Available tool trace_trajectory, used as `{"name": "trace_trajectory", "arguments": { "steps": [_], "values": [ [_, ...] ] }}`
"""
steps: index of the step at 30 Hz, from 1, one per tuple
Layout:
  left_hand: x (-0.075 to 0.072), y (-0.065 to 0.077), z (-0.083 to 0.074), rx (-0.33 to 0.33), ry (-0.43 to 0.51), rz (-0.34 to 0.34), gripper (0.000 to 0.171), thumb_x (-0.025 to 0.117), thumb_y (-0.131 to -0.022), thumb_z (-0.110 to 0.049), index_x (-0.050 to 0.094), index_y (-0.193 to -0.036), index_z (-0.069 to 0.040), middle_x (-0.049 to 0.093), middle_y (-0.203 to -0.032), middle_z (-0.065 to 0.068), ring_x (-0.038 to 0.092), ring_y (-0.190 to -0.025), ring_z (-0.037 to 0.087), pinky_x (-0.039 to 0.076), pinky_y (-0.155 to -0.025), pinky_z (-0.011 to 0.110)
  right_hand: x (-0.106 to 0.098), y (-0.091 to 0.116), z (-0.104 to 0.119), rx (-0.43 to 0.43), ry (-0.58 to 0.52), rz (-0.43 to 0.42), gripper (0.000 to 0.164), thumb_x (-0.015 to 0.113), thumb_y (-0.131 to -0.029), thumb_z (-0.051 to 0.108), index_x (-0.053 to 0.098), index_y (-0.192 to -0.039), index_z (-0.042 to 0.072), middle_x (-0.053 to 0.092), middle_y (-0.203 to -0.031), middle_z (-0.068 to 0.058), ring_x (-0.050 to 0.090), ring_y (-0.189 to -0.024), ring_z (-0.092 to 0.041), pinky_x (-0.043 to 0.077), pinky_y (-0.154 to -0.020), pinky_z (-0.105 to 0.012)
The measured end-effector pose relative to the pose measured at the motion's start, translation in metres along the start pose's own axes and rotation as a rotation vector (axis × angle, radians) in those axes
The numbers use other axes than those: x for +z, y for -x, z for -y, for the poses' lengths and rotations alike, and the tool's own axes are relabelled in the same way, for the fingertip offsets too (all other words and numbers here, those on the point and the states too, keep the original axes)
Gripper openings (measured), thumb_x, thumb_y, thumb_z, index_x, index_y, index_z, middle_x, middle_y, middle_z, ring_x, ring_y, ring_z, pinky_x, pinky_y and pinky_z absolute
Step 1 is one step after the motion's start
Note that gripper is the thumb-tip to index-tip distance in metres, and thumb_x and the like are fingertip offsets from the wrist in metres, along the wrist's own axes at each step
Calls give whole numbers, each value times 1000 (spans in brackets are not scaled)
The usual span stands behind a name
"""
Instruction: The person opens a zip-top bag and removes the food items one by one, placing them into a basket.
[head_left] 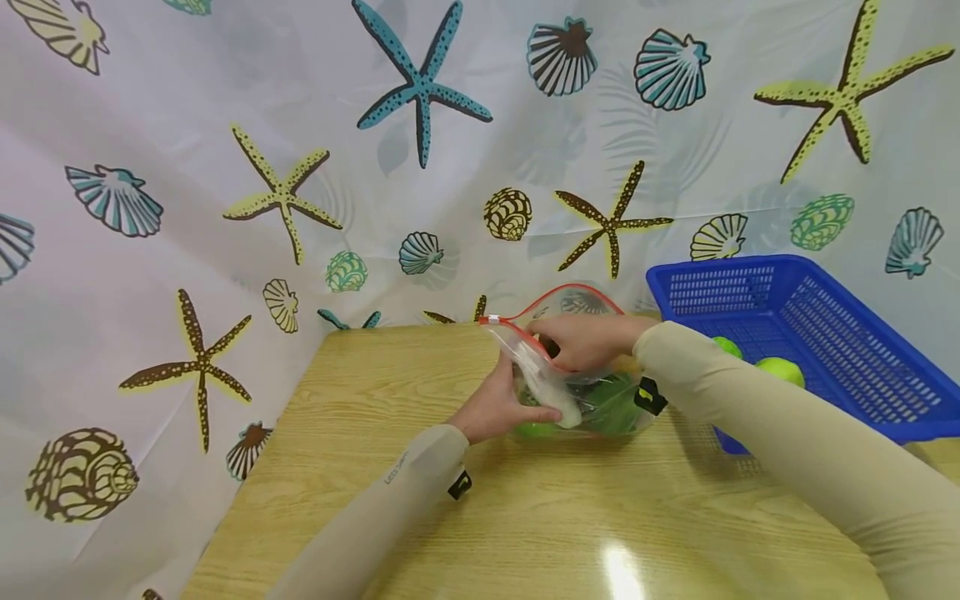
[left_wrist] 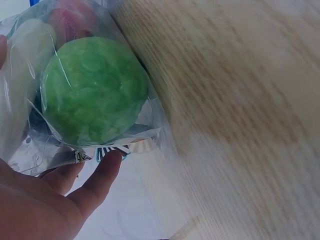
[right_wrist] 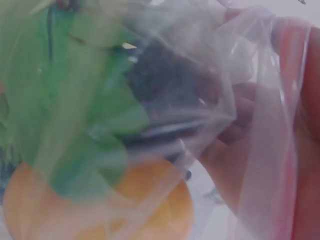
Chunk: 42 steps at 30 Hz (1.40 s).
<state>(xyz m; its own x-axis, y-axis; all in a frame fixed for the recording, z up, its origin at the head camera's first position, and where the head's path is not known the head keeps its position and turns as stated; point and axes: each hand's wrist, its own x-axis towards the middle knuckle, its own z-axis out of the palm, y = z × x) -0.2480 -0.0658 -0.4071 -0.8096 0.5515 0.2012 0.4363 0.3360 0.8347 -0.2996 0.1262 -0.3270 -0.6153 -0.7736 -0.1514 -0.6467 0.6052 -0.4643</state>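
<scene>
A clear plastic zip bag [head_left: 562,400] with a red zip edge stands on the wooden table, its mouth open upward. My left hand [head_left: 498,404] holds its left side, thumb across the front and fingers behind. Through the plastic show a white, long vegetable [head_left: 551,392], a leafy green [head_left: 615,404], a round green vegetable [left_wrist: 95,90], a red thing [left_wrist: 72,20], an orange round thing [right_wrist: 145,205] and a dark thing [right_wrist: 165,85]. My right hand [head_left: 588,340] reaches into the mouth, fingers bent near the dark thing; I cannot tell whether it grips it.
On the right of the table [head_left: 420,533] stands a blue plastic basket [head_left: 862,333] with green round produce [head_left: 780,369] inside, partly behind my right sleeve. Behind the table hangs a white curtain [head_left: 465,192] printed with starfish and shells.
</scene>
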Motion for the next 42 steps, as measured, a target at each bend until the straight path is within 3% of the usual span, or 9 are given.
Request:
{"name": "trace_trajectory", "arguments": {
  "steps": [5,12,16,22,27,33,38,42],
  "values": [
    [1,-1,0,42,27,18,117,83,-73,-22,-4,-150,-35,22,-150,-8,28,-129,10,32,-105,53,-11,8,3,-28,-61,-43,47,60,-84,6,47,-129,12,66,-103,1,59,-90,-8,53,-78,-37],
    [3,-2,2,24,29,29,115,82,-74,-23,-3,-148,-42,16,-152,-12,23,-131,10,28,-106,55,-26,23,7,-47,-117,-150,46,67,-83,10,51,-126,11,65,-105,-4,60,-92,-11,55,-76,-37],
    [3,-5,4,28,-5,41,107,81,-75,-29,5,-150,-36,19,-153,-7,25,-131,10,29,-106,55,-35,38,9,-8,-187,-200,51,70,-84,16,47,-129,9,65,-107,-8,60,-93,-16,56,-75,-39],
    [4,-9,10,35,-72,33,96,80,-76,-35,20,-150,-29,29,-151,3,27,-130,11,30,-105,55,-44,57,8,36,-183,-354,56,74,-83,22,46,-130,12,64,-105,-8,60,-89,-15,55,-78,-41],
    [8,-14,24,44,-102,18,93,81,-75,-33,23,-148,-34,33,-148,-4,30,-128,10,33,-103,54,-50,68,6,15,-208,-452,55,73,-84,20,44,-130,12,62,-105,-8,59,-89,-15,55,-78,-41],
    [11,-17,39,-39,-163,-1,99,80,-70,-48,16,-147,-42,33,-143,-11,33,-125,8,36,-102,50,-59,84,2,-16,-213,-571,58,71,-86,24,40,-134,14,61,-108,-6,60,-91,-14,56,-76,-42],
    [12,-18,39,-74,-191,1,105,80,-70,-47,11,-149,-41,28,-148,-6,29,-128,12,34,-104,49,-73,107,3,-8,-151,-732,62,71,-86,21,38,-139,12,59,-113,-8,58,-95,-17,54,-75,-23],
    [13,-19,38,-70,-194,4,105,81,-69,-46,12,-148,-41,30,-147,-6,28,-129,11,34,-104,48,-87,127,0,-41,-193,-878,60,69,-87,9,39,-139,11,57,-116,-9,55,-97,-21,48,-72,-9]
  ]
}}
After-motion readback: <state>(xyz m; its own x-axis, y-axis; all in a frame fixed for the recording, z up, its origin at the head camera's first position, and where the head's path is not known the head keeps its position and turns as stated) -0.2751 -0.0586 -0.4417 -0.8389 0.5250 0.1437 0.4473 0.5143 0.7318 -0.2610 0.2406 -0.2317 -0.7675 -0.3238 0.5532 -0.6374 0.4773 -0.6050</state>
